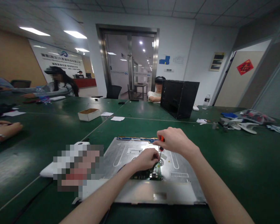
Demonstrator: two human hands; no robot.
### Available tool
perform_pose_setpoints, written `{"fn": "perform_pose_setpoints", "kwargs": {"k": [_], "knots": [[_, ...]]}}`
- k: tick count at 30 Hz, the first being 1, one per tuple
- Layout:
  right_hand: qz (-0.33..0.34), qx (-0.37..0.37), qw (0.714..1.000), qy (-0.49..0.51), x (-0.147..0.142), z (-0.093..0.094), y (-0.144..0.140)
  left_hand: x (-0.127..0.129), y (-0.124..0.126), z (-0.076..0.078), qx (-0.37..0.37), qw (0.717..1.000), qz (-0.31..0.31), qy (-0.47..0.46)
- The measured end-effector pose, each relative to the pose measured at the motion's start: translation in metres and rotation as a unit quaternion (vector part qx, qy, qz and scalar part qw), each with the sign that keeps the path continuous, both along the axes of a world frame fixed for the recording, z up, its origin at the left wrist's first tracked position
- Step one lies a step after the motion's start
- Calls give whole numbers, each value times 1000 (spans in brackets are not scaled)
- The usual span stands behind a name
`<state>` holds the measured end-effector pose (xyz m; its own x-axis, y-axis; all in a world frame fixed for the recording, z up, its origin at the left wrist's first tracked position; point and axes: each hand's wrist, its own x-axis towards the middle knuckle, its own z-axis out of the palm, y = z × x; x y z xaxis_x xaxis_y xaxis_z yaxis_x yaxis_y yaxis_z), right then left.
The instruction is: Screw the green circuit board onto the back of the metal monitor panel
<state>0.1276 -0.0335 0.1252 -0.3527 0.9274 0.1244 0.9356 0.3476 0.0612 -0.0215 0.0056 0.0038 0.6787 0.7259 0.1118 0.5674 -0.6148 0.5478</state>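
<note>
A flat metal display panel (179,186) lies on the green table in front of me, with a green circuit board (158,172) on its middle and a thin blue board (135,139) along its far edge. My right hand (173,141) grips the red and black handle of a screwdriver (162,147), which points down at the circuit board's upper right corner. Close to the screwdriver's tip is my left hand (147,158), fingers pinched together; whatever they hold is hidden.
Left of the panel sits a white object (47,169), partly blurred out. Beyond are a small open box (89,115), a black computer case (180,99) and a bottle (206,101). Bags and loose parts lie at right. Another person's hands (7,129) rest at far left; other people sit around the table.
</note>
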Motion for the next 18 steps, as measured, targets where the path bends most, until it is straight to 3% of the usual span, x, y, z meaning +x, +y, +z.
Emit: {"fn": "perform_pose_setpoints", "kwargs": {"k": [10, 18], "knots": [[20, 0, 1000, -10, 1, 0, -2, 0, -1, 1, 4, 1000, 12, 9], [-10, 22, 1000, -15, -1, -2, 2, 0, -2, 2, 10, 1000, 16, 12]]}}
